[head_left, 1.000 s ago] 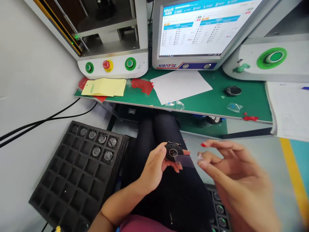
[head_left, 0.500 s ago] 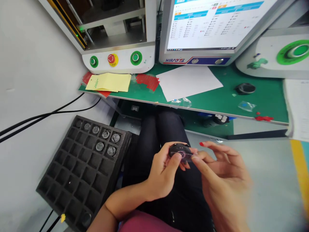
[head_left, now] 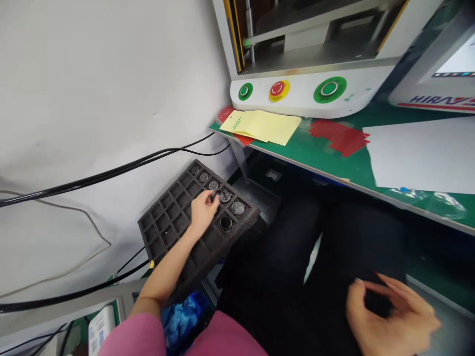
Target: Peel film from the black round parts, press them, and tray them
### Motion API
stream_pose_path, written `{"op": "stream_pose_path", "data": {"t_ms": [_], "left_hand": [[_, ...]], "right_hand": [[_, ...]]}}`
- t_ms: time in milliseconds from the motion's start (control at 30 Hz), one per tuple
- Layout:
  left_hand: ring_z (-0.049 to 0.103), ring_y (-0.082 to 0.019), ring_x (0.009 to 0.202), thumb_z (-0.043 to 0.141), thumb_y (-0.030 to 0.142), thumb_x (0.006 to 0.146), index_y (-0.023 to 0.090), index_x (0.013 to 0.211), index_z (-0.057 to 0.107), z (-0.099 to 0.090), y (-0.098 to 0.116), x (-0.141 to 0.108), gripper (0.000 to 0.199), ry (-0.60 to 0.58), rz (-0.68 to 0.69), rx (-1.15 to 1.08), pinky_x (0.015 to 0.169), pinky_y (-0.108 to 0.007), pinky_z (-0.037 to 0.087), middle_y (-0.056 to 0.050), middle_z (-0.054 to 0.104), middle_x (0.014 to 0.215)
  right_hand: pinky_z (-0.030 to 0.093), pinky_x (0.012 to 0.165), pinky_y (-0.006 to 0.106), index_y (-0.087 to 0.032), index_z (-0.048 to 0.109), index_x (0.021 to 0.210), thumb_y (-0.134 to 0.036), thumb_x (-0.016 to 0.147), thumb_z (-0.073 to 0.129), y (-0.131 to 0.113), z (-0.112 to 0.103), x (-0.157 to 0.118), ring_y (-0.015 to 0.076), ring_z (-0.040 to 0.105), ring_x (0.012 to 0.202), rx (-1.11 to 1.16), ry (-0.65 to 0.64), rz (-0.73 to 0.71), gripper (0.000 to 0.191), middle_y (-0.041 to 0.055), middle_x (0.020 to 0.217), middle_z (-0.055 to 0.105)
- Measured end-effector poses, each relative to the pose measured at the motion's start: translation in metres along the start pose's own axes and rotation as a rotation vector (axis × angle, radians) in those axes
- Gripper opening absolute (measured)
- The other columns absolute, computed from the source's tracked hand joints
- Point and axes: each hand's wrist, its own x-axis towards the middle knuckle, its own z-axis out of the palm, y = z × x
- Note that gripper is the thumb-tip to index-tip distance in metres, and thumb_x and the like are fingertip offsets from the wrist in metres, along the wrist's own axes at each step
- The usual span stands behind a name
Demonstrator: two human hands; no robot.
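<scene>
My left hand (head_left: pixel 203 210) reaches over the black foam tray (head_left: pixel 163 210), thumb and fingers closed on a small round black part (head_left: pixel 213 197), mostly hidden by the fingers. Close by in the tray's cells sit several similar round pieces with a whitish, shiny top, such as one round piece (head_left: pixel 238 207) in the corner. A darker black ring-shaped piece (head_left: pixel 226 223) lies in the cell beside that corner. At lower right, away from the tray, my right hand (head_left: pixel 395 316) is blurred, its thumb and index fingertip pinched together; whatever is between them is too small to see.
A machine with green buttons and a red stop button (head_left: pixel 277 89) stands on the green bench (head_left: pixel 297 153). Yellow paper (head_left: pixel 261 126), red stickers (head_left: pixel 339 137) and a white sheet (head_left: pixel 423 153) lie along its front. Black cables (head_left: pixel 111 170) run along the wall behind the tray.
The view has swung left. My hands were together over my lap on a round black part with clear film; now they are apart, the left at the tray. One tray cell's piece now looks darker.
</scene>
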Motion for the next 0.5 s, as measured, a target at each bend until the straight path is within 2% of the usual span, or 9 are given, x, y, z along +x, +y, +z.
{"op": "stream_pose_path", "data": {"t_ms": [67, 167, 333, 500], "left_hand": [[0.069, -0.020, 0.084, 0.061, 0.016, 0.083, 0.014, 0.093, 0.069, -0.008, -0.027, 0.017, 0.013, 0.026, -0.017, 0.153, 0.081, -0.029, 0.052, -0.009, 0.070, 0.095], [0.069, -0.024, 0.093, 0.058, 0.013, 0.084, 0.013, 0.100, 0.071, -0.008, -0.048, 0.029, 0.021, 0.000, -0.050, 0.357, 0.086, -0.033, 0.051, -0.013, 0.067, 0.107], [0.069, -0.028, 0.094, 0.048, 0.013, 0.090, 0.008, 0.101, 0.071, 0.000, -0.048, 0.034, 0.026, -0.069, -0.100, 0.565, 0.085, -0.039, 0.052, -0.018, 0.063, 0.108], [0.068, -0.027, 0.096, 0.054, 0.022, 0.092, 0.010, 0.111, 0.069, -0.010, -0.053, 0.031, 0.028, -0.142, -0.046, 0.592, 0.087, -0.037, 0.052, -0.016, 0.066, 0.108]], "right_hand": [[0.038, 0.050, 0.037, -0.024, 0.052, 0.075, -0.037, 0.064, 0.068, 0.001, 0.005, -0.001, 0.0279, 0.059, 0.067, -0.029, 0.009, -0.009, 0.023, 0.0065, 0.073, 0.059], [0.035, 0.048, 0.037, -0.026, 0.054, 0.073, -0.031, 0.064, 0.070, 0.000, 0.003, -0.001, 0.0282, 0.059, 0.062, -0.009, 0.010, -0.020, 0.019, 0.0066, 0.069, 0.061], [0.036, 0.052, 0.040, -0.026, 0.056, 0.071, -0.024, 0.065, 0.072, -0.006, 0.000, 0.000, 0.0289, 0.059, 0.065, 0.031, 0.006, 0.014, 0.018, 0.0065, 0.068, 0.060], [0.042, 0.060, 0.042, -0.025, 0.055, 0.070, -0.025, 0.067, 0.070, -0.007, -0.001, 0.002, 0.0273, 0.058, 0.068, 0.051, -0.004, 0.043, 0.015, 0.0053, 0.068, 0.058]]}}
